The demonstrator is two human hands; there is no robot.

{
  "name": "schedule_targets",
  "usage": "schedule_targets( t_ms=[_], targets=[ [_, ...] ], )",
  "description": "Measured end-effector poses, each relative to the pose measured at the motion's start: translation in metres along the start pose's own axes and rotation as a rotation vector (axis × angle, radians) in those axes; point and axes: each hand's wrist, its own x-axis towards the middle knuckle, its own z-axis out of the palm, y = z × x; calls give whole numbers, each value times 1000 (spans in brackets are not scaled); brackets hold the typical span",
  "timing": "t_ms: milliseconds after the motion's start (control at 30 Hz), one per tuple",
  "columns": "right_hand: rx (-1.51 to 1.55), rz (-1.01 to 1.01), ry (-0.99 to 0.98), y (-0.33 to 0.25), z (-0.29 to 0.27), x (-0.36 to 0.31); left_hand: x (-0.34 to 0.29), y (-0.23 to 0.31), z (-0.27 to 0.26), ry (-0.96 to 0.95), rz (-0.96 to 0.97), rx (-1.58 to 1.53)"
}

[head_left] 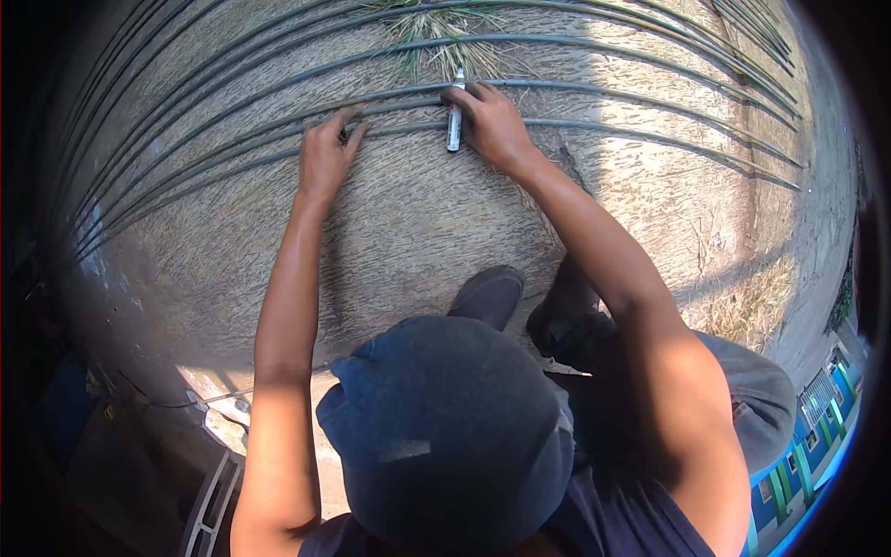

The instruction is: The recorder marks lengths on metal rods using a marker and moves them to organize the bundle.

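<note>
Several long, thin, grey metal rods point(603, 84) run side by side across the ground ahead of me, looking bowed in this wide view. My left hand point(325, 158) is curled over the nearest ones, thumb and fingers around a rod; part of that grip is hidden by the hand itself. To its right, my right hand point(497, 125) grips a white marker pen point(455, 125) between thumb and fingers. The pen stands across the rods, one end pointing away from me, its dark end toward me. Fingertips of my right hand rest by the rods too.
A tuft of grass point(445, 32) grows among the far rods. Rough, ridged ground point(408, 223) lies under them, partly sunlit on the right. My shoe point(487, 295) is close below the rods. Dry grass point(756, 302) is at right, a metal frame point(212, 506) at lower left.
</note>
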Motion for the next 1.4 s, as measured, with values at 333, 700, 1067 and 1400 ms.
schedule_targets(
  t_ms=[333,700,1067,1400],
  targets=[
    [-32,-54,210,2,10,-6,11,-27,-2,67,314,99],
    [-61,173,515,51,-33,-27,8,-36,12,215,365,99],
    [-33,260,438,49,-34,-25,9,-32,19,249,376,101],
    [-34,249,437,48,-35,-24,6,-33,26,311,284,31]
  ],
)
